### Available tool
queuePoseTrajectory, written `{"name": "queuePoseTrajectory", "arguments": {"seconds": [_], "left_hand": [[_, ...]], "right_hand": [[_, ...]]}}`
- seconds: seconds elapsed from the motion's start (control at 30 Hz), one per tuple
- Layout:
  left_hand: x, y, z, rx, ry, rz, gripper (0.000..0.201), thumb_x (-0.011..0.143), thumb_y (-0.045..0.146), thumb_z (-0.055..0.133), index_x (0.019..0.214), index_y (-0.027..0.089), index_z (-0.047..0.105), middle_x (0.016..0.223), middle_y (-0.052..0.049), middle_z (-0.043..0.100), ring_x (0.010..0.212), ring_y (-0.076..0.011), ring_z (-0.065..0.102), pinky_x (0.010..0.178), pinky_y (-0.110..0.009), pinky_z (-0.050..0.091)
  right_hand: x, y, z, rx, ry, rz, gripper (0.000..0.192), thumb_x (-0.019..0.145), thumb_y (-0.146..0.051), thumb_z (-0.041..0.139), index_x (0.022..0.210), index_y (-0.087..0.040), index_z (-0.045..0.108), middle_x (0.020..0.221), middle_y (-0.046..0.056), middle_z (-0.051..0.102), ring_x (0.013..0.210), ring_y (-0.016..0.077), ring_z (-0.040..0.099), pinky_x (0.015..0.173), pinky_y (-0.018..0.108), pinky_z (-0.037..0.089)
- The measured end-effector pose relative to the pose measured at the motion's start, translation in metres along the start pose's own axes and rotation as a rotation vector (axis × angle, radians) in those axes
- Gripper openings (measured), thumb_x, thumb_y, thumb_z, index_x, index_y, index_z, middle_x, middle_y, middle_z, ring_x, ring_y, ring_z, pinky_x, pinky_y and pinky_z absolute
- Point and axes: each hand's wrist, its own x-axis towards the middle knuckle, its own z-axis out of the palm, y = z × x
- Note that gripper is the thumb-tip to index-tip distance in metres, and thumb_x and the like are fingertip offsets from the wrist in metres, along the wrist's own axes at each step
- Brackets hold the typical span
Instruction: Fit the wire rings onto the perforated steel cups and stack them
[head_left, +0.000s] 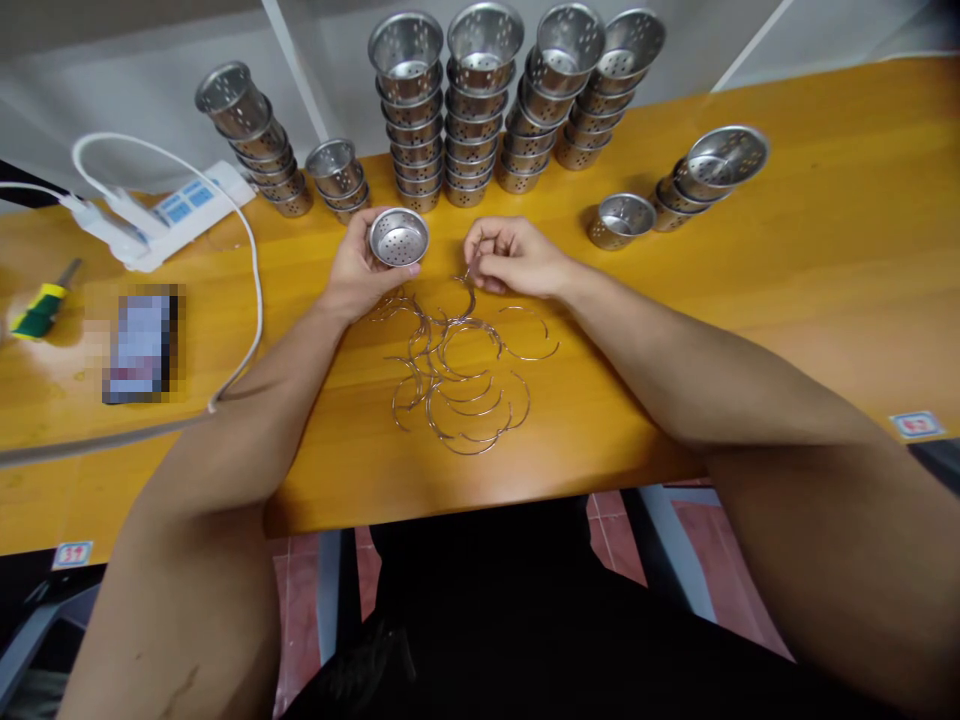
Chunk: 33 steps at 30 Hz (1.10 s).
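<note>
A small perforated metal cup point(399, 238) is gripped by its side in my left hand point(358, 268), its open top tilted toward me. To the right of it, my right hand point(516, 256) has thumb and fingers pinched on a thin curved wire point(472, 290) that hangs down toward the table. Below both hands lies a loose pile of curved wires point(461, 385), shaped like half rings and overlapping on the wooden table point(525, 455).
Several stacks of perforated cups point(469, 130) stand along the back wall. A single cup point(621, 220) and a leaning stack point(709, 175) are at the right. Left are a power strip point(191, 215), white cable point(259, 290), screwdriver point(43, 308) and phone point(140, 345).
</note>
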Motion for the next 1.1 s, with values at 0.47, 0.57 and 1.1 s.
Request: {"name": "queuePoseTrajectory", "arguments": {"seconds": [0.47,0.57,1.1], "left_hand": [[-0.002,0.007,0.004,0.052,0.002,0.014,0.109,0.066,0.085,0.121,0.147,0.033,0.071,0.151,-0.016,0.082,0.144,-0.0448,0.082,0.12,-0.064,0.076],[-0.006,0.023,0.006,0.109,0.005,0.002,0.108,0.066,0.085,0.122,0.147,0.034,0.072,0.152,-0.015,0.083,0.142,-0.0434,0.082,0.119,-0.064,0.076],[-0.009,0.043,0.014,0.365,0.071,-0.007,0.096,0.072,0.054,0.127,0.143,0.035,0.065,0.141,-0.011,0.082,0.135,-0.0414,0.084,0.122,-0.065,0.074]], "right_hand": [[0.012,0.013,0.011,0.26,0.251,0.077,0.019,0.111,-0.026,0.104,0.118,-0.021,0.086,0.096,0.003,0.09,0.078,0.0152,0.085,0.08,0.027,0.077],[0.013,0.013,0.012,0.268,0.3,0.081,0.013,0.112,-0.016,0.099,0.116,-0.022,0.087,0.101,0.004,0.092,0.086,0.015,0.087,0.091,0.027,0.078],[0.015,0.022,0.01,0.104,0.404,-0.031,0.038,0.097,-0.048,0.116,0.099,-0.029,0.083,0.102,0.003,0.089,0.097,0.0208,0.082,0.092,0.035,0.076]]}}
